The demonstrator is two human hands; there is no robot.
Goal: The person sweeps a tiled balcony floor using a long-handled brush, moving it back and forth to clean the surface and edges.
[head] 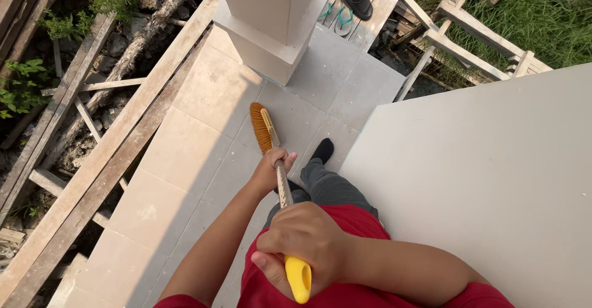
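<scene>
Our right hand (303, 241) is closed around the yellow top end of the broom (280, 178), and our left hand (271, 169) grips the wooden handle lower down. We see its orange bristle head resting on the tiled floor (203, 141), near the square pillar (271, 30) at the floor's far edge.

A tiled floor (203, 154) is lit by sun, bounded by a pillar (271, 18), a wall (493, 184), planks (92, 160) and grass (542, 12).
</scene>
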